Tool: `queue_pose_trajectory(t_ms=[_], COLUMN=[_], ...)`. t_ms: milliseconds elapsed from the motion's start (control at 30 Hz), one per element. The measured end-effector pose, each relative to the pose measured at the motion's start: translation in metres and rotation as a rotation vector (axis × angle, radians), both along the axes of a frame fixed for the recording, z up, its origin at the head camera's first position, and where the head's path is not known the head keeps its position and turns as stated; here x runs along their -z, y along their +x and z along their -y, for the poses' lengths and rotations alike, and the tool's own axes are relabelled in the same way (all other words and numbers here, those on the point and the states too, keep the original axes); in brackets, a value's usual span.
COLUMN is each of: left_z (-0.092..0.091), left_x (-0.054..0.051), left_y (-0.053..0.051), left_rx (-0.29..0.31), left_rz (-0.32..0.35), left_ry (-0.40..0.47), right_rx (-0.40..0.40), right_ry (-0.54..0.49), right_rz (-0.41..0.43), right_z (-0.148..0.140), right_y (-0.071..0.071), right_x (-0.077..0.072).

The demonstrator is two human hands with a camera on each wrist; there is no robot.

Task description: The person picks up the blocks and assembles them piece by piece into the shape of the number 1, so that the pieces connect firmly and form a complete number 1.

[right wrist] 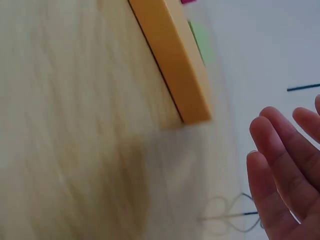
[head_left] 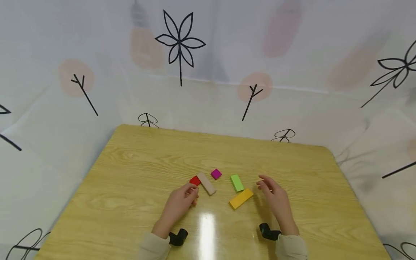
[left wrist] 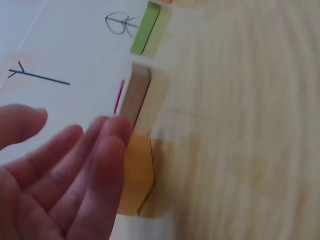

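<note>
My left hand (head_left: 181,203) hovers by the red block (head_left: 195,180) and the plain wooden block (head_left: 206,183), fingers loosely bent and thumb apart. In the left wrist view an orange block with angled corners (left wrist: 138,172) stands behind its fingertips (left wrist: 110,155), partly hidden; whether they touch it I cannot tell. Nothing is held in my right hand (head_left: 276,196), which is raised to the right of the yellow block (head_left: 241,199) and the green block (head_left: 237,183). Its fingers (right wrist: 272,142) are apart from the yellow block in the right wrist view.
A small purple block (head_left: 216,174) lies beyond the others, near the plain block. All rest on a wood-grain table (head_left: 136,173). A white patterned curtain (head_left: 214,101) surrounds its back and sides. Black devices (head_left: 178,237) are strapped at both wrists.
</note>
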State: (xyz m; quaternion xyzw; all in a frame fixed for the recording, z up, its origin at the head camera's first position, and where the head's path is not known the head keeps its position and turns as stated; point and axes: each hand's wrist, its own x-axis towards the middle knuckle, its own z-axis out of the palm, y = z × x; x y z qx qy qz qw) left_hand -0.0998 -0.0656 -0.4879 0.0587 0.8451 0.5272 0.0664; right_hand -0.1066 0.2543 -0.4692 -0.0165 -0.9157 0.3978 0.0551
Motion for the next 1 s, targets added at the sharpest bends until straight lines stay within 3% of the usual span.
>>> queue_pose_trajectory(t_ms=[100,267,400,600,833,1000], left_z=[-0.011,-0.019,-0.027,-0.038,-0.040,-0.043], left_x=[0.003,-0.003,-0.004,0.005,0.015,0.020], left_y=[0.007,0.015,0.020,0.023,0.026,0.026], left_rx=[0.036,0.027,0.036,0.025,-0.047,-0.080], left_rz=[-0.029,-0.125,-0.134,-0.093,-0.175,-0.197], left_ry=[0.020,-0.147,-0.171,-0.088,-0.158,-0.130], right_rx=[0.026,0.034,0.020,-0.001,0.000,0.004], right_ry=[-0.059,-0.232,-0.343,-0.347,-0.360,-0.352], right_rz=[0.011,0.056,0.072,0.032,-0.004,0.018], right_z=[0.012,0.033,0.044,0.052,0.064,0.068], right_y=[0.004,0.008,0.004,-0.005,-0.009,-0.013], right_x=[0.007,0.006,0.006,0.016,0.018,0.016])
